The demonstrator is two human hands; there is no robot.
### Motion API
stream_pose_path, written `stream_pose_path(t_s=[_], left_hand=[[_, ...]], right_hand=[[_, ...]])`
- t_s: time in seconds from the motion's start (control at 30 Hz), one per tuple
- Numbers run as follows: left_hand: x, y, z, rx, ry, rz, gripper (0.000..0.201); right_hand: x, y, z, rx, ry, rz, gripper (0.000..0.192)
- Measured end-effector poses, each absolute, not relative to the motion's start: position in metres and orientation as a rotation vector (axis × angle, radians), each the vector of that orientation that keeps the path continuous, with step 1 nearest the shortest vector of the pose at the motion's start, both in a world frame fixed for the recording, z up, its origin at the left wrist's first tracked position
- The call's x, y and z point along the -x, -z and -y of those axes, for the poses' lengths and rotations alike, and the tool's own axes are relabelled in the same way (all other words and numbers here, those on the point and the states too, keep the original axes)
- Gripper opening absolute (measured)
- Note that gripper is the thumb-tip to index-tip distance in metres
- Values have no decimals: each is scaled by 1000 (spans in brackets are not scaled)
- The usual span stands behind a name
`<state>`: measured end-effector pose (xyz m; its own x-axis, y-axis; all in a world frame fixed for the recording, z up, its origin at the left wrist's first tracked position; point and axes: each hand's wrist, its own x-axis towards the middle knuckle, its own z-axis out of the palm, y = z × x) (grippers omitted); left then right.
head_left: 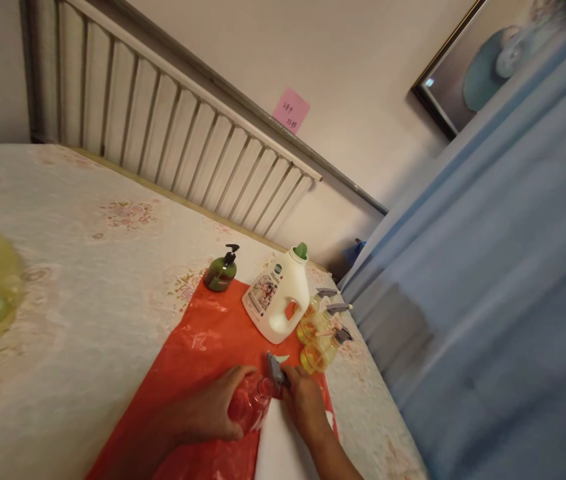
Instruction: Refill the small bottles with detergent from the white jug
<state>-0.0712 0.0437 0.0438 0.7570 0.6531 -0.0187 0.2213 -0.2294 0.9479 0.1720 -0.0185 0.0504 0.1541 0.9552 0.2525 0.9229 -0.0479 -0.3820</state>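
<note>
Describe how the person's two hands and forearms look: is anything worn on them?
Both hands are bare: the left hand and the right hand show no gloves, and no rings or watch can be made out. The forearms are uncovered as far as the picture's lower edge, with no sleeves in view.

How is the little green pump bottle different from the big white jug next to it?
The green pump bottle is small, squat and dark with a black pump; the white jug is far bigger, has a green cap, a handle and a picture label. The bottle stands at the red plastic sheet's far edge, the jug well on it. Both stand untouched.
</note>
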Motion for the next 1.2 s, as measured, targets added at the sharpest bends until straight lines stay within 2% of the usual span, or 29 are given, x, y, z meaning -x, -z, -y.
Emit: stream_pose_path(t_s=[0.1, 0.17, 0.33, 0.53, 0.7, 1.0, 1.2], left_hand=[[71, -45, -43, -1792, -452, -692, 86], [71, -45, -43, -1785, -464, -690, 86], [70, -39, -43, -1759, -487, -663, 85], [71, -43, -44, -1755, -459, -674, 86], [72, -46, -44, -1776, -406, -704, 90], [71, -37, -44, -1812, -485, -649, 85], [70, -33, -45, -1798, -520, -639, 87]], right_hand=[[-172, -77, 17, 1812, -124, 1664, 33], [-170, -99, 18, 1672, -262, 1513, 27], [-153, -146, 28, 1256, -612, 1113, 34], [-126, -170, 36, 954, -784, 985, 29], [-124, -160, 35, 1007, -810, 1044, 28], [-125, -101, 39, 1388, -706, 1214, 28], [-117, -87, 40, 1418, -766, 1294, 32]])
